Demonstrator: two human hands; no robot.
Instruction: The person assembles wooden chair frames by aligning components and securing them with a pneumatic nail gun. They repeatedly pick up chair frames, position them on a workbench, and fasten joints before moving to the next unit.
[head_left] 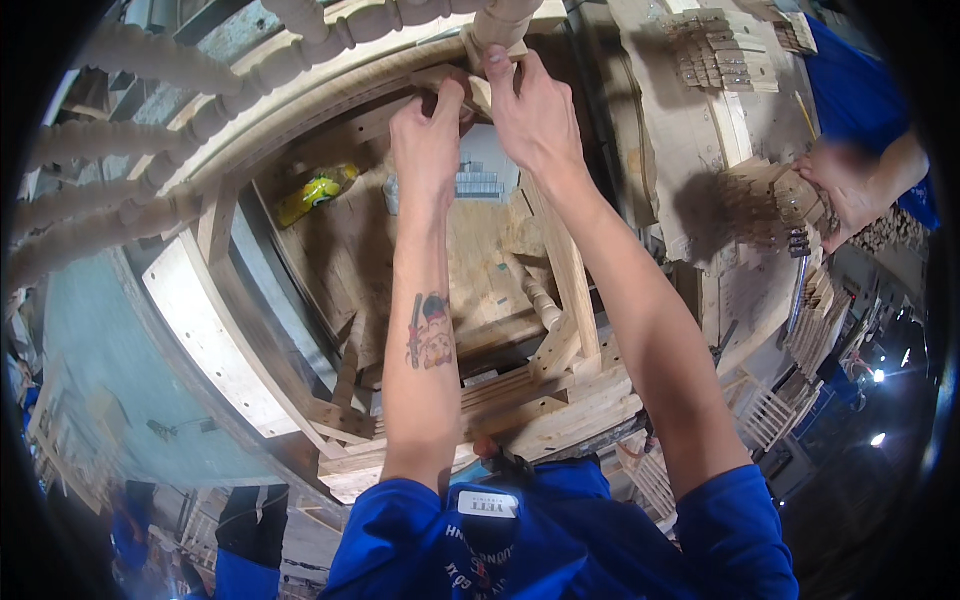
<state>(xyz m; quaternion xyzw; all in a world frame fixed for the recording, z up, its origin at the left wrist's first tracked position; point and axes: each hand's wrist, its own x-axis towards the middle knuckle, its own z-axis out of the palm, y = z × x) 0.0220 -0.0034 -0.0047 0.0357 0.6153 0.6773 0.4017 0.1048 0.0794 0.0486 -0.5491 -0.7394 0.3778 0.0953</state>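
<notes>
Pale turned spindles [160,65] stand left of a wooden frame [330,95], its light-brown rail curving up to the top corner. There a small block [481,97] of paler wood lies between the fingertips of two bare hands. The left hand [425,140] reaches up, thumb and fingers bent in at the block; the right hand [538,120] slants in, thumb pointing upward, fingers curled. With fingertips partly hidden, whether either grips cannot be told. Far right, a co-worker's hand [848,195] is at stacked wood pieces [760,205].
</notes>
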